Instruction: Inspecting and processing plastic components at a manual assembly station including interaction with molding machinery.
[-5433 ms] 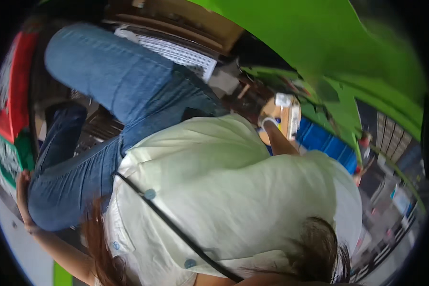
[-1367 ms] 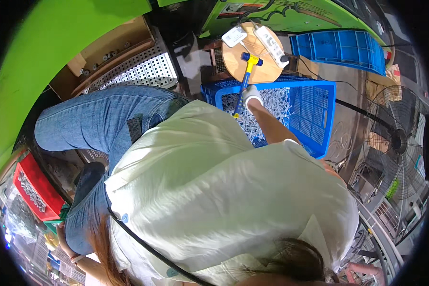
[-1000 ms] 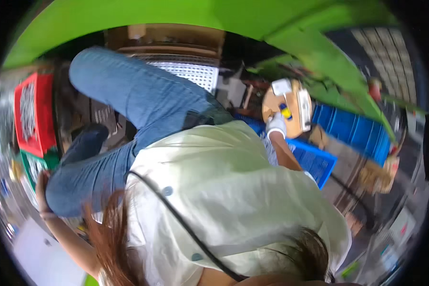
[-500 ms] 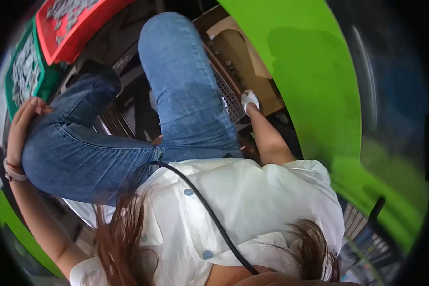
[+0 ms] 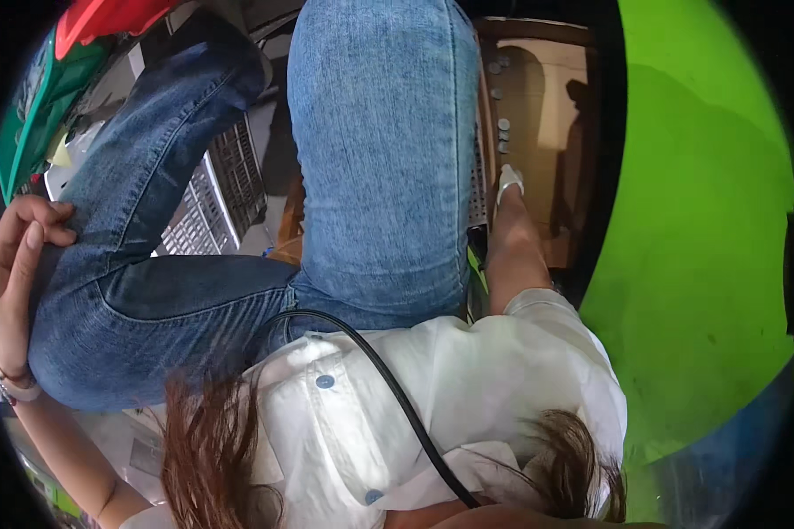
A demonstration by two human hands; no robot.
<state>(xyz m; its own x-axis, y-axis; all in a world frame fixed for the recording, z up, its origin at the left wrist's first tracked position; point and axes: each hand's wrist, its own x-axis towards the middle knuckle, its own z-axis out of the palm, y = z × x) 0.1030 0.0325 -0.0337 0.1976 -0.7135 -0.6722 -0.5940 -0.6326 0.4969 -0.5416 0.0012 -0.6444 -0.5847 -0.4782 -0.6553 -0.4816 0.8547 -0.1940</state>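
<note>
My left hand [image 5: 25, 242] rests against the side of my bent left knee [image 5: 71, 291], its fingers loosely bent and the thumb apart. Nothing is held in it. On the right, my arm reaches down past my thigh, and my right hand [image 5: 509, 182], in a white glove, is at the near left part of a brown shallow box [image 5: 538, 97]. A line of small grey round pieces [image 5: 503, 130] lies in the box just beyond the glove. The right fingers are too small and partly hidden, so whether they hold a piece does not show.
A red bin [image 5: 106, 19] and a green bin [image 5: 48, 115] stand at the far left. White perforated crates [image 5: 205, 207] show below my legs. A large bright green panel [image 5: 697, 229] fills the right side. A black cable [image 5: 370, 370] crosses my white shirt.
The view has shifted and turned, so the bins sit further toward the upper left edge and the brown box looks more upright. My left hand remains at the knee, its thumb now showing.
</note>
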